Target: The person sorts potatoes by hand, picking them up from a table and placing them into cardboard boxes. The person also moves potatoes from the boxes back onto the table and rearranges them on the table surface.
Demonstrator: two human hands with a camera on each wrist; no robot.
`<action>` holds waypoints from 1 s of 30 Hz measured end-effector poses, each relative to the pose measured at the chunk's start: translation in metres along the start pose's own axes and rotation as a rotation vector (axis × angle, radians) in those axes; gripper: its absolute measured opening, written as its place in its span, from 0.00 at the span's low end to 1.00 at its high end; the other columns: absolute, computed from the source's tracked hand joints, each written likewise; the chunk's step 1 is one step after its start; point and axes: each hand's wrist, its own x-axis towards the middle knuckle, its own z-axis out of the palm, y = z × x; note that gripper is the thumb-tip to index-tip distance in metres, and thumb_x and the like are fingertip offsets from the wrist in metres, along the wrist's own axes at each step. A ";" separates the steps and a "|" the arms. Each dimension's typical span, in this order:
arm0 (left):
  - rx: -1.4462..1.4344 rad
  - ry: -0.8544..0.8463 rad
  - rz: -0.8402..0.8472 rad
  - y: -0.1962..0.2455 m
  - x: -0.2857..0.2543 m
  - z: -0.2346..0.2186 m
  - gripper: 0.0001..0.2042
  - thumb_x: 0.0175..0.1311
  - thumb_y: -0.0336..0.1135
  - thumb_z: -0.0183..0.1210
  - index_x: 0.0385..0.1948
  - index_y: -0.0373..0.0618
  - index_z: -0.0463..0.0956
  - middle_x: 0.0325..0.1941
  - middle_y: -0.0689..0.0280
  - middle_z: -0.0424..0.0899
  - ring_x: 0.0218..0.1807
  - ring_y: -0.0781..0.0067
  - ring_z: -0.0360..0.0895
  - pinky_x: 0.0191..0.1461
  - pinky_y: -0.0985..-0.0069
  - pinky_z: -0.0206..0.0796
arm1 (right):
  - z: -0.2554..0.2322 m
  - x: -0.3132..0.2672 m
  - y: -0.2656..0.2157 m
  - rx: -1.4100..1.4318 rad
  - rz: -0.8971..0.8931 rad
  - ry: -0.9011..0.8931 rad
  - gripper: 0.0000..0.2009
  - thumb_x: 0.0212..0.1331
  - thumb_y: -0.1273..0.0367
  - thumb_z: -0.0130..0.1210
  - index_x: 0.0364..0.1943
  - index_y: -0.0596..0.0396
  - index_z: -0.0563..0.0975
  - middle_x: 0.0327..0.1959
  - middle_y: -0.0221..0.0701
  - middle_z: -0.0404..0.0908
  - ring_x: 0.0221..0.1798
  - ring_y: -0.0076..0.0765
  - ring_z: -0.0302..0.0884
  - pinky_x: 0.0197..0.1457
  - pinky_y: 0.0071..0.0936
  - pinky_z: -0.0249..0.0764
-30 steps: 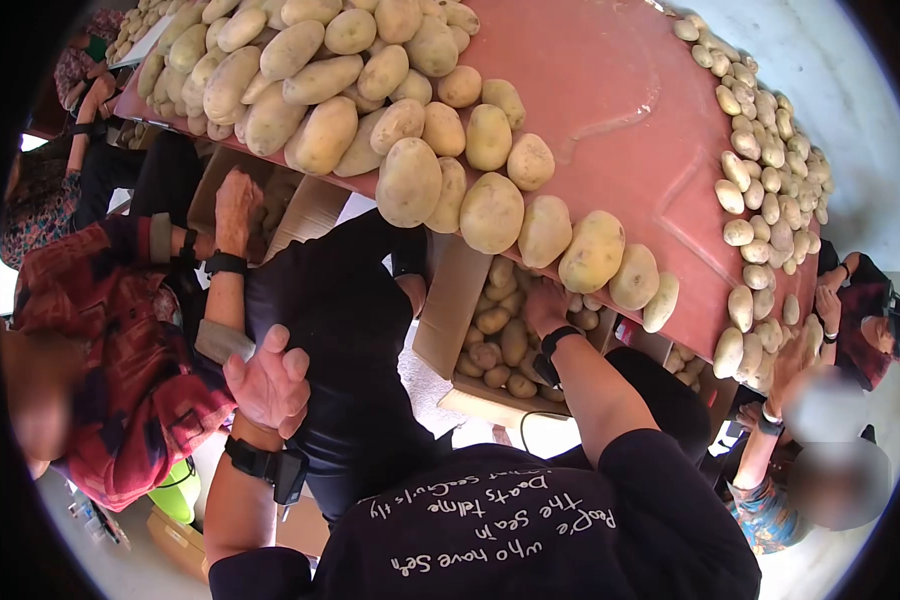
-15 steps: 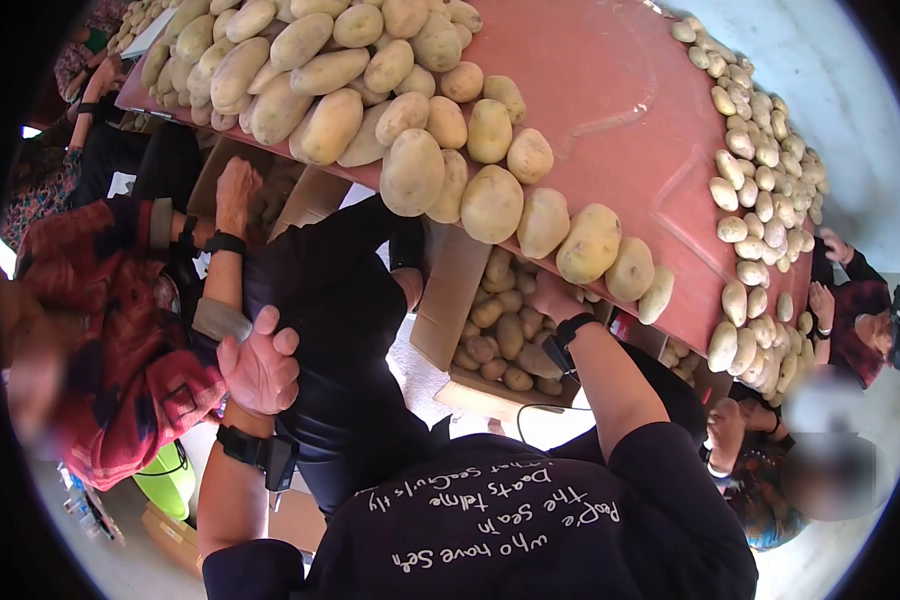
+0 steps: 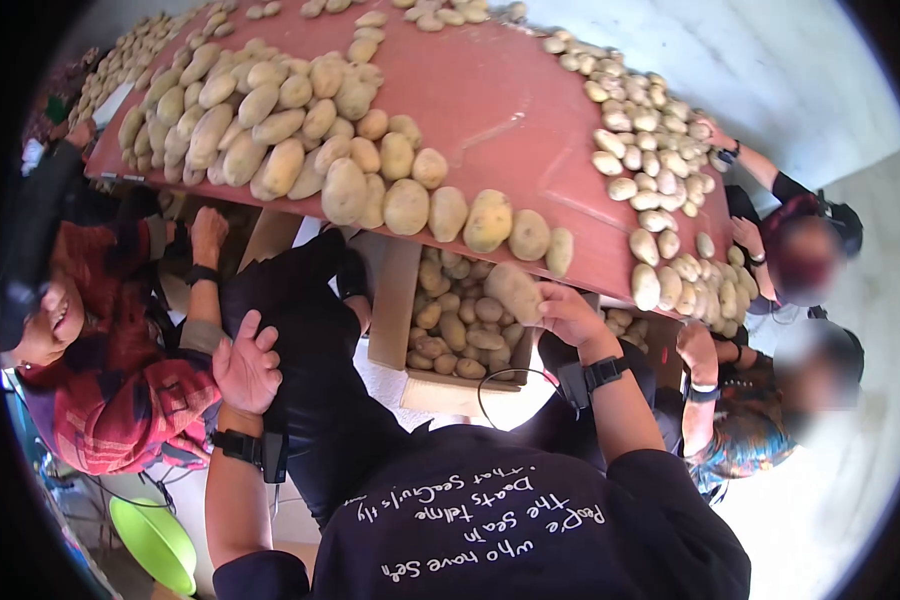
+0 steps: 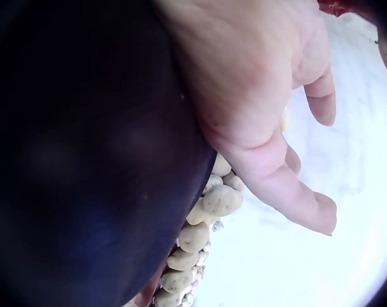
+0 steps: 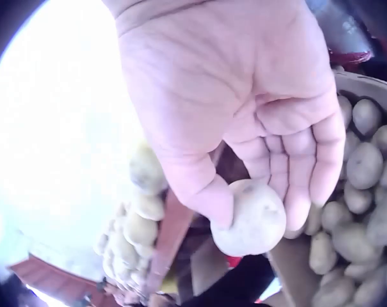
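Observation:
My right hand (image 3: 572, 318) pinches a potato (image 3: 515, 293) between thumb and fingers, above the right side of a cardboard box (image 3: 395, 300) of potatoes. In the right wrist view, my right hand (image 5: 232, 96) has its thumb on one side of the pale potato (image 5: 249, 217) and fingers on the other. My left hand (image 3: 247, 372) is held palm up over the dark trousers, its fingers relaxed and holding nothing. The left wrist view shows the left hand (image 4: 257, 102) with fingers loosely extended beside dark cloth.
A red table (image 3: 470, 110) bears a large potato pile (image 3: 255, 105) at left, a row of potatoes along its near edge and more potatoes (image 3: 660, 165) at right. People sit close on both sides. A green basin (image 3: 155, 545) stands at lower left.
My right hand has come up out of the box with a potato in its grip. The head view has shifted, showing more of the table's far side. My left hand remains raised and empty.

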 end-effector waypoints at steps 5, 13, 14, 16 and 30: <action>0.043 -0.009 -0.033 -0.010 0.003 0.006 0.25 0.70 0.43 0.42 0.65 0.43 0.51 0.63 0.45 0.62 0.54 0.51 0.73 0.54 0.54 0.69 | -0.014 -0.036 -0.028 0.266 -0.452 0.305 0.21 0.57 0.65 0.54 0.54 0.53 0.67 0.47 0.32 0.76 0.49 0.32 0.76 0.54 0.31 0.73; 0.112 -0.025 -0.055 -0.018 0.006 0.009 0.24 0.70 0.41 0.41 0.65 0.42 0.52 0.63 0.44 0.63 0.55 0.50 0.73 0.58 0.54 0.67 | -0.061 -0.006 -0.010 -0.310 -0.136 0.752 0.15 0.55 0.67 0.57 0.45 0.57 0.71 0.33 0.29 0.77 0.26 0.24 0.76 0.28 0.20 0.73; 0.121 -0.023 -0.050 -0.017 0.004 0.009 0.24 0.70 0.41 0.41 0.65 0.42 0.52 0.63 0.44 0.63 0.55 0.50 0.73 0.58 0.54 0.67 | -0.062 -0.004 -0.009 -0.311 -0.151 0.762 0.15 0.56 0.68 0.56 0.47 0.58 0.71 0.32 0.31 0.78 0.25 0.25 0.77 0.26 0.20 0.73; 0.135 -0.014 -0.034 -0.016 0.000 0.007 0.24 0.70 0.41 0.41 0.65 0.41 0.52 0.63 0.44 0.63 0.55 0.50 0.73 0.59 0.55 0.67 | -0.060 -0.001 -0.008 -0.312 -0.173 0.780 0.16 0.57 0.70 0.55 0.49 0.60 0.70 0.32 0.35 0.79 0.24 0.27 0.78 0.22 0.20 0.73; 0.244 0.022 -0.035 -0.019 -0.002 0.014 0.24 0.70 0.42 0.40 0.65 0.41 0.52 0.63 0.46 0.63 0.55 0.55 0.74 0.60 0.59 0.67 | -0.051 -0.008 -0.005 -0.437 -0.161 0.790 0.29 0.61 0.69 0.48 0.66 0.44 0.53 0.34 0.36 0.78 0.22 0.31 0.76 0.20 0.23 0.72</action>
